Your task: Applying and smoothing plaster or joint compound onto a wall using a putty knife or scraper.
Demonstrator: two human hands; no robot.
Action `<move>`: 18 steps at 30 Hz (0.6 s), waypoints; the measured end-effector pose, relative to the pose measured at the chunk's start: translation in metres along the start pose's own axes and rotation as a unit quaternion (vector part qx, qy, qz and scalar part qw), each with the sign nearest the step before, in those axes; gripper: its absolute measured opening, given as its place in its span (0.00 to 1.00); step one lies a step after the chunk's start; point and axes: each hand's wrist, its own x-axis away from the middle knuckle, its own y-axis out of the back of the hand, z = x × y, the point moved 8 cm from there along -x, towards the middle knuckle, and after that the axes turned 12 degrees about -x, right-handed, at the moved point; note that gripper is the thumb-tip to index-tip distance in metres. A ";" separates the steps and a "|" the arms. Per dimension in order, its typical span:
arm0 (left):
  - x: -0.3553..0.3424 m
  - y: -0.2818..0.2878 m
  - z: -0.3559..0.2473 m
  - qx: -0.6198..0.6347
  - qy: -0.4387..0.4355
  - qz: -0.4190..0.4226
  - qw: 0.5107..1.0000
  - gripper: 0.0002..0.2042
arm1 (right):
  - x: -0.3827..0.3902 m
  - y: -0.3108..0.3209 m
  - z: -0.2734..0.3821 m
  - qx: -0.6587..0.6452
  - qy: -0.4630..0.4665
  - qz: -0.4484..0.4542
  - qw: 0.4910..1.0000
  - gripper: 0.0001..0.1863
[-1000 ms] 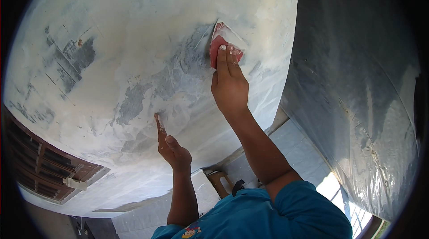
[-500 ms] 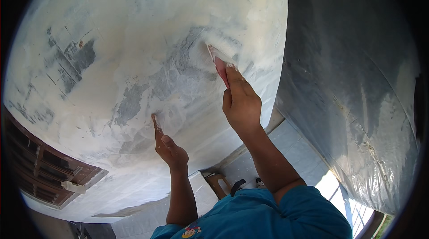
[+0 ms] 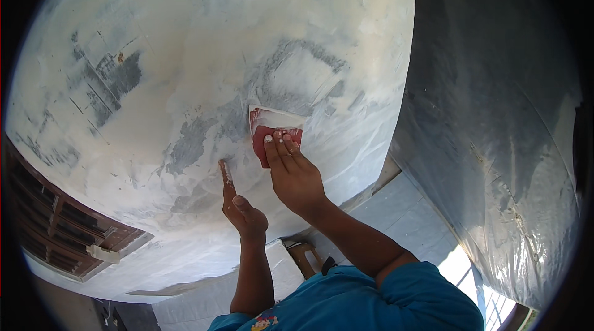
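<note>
My right hand point(image 3: 291, 176) presses a red spreader point(image 3: 261, 139), its far part coated in white filler, against the large white, grey-mottled surface point(image 3: 179, 65). My fingers lie over its near part. Below and left of that, my left hand point(image 3: 241, 207) is open, held edge-on with straight fingers and specks of white filler on them, its fingertips at the surface. Around the spreader are smeared grey and pale patches.
A brown-framed window or grille point(image 3: 52, 216) with dark slats is at lower left. Dark grey plastic sheeting point(image 3: 489, 102) hangs along the right. Pale tiles point(image 3: 408, 213) and a tan object point(image 3: 302, 257) show low behind my arms, with bright daylight at lower right.
My right hand has moved down and left with the spreader, tilting it midway and laying it flatter again now. My left hand stays in about the same place.
</note>
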 end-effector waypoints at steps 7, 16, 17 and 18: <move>0.001 0.001 0.002 -0.035 -0.006 -0.012 0.999 0.47 | -0.031 0.092 -0.086 0.027 -0.086 -0.176 0.980 0.30; 0.002 -0.005 -0.004 -0.075 -0.014 -0.001 0.997 0.45 | 0.037 -0.029 -0.059 0.024 -0.034 -0.023 0.999 0.28; 0.001 -0.003 -0.004 -0.080 -0.019 -0.004 0.997 0.45 | 0.045 -0.026 -0.046 0.001 -0.033 0.000 0.999 0.27; 0.001 -0.002 -0.004 -0.085 -0.024 -0.006 0.996 0.45 | 0.052 -0.016 -0.039 -0.027 -0.033 0.001 0.999 0.27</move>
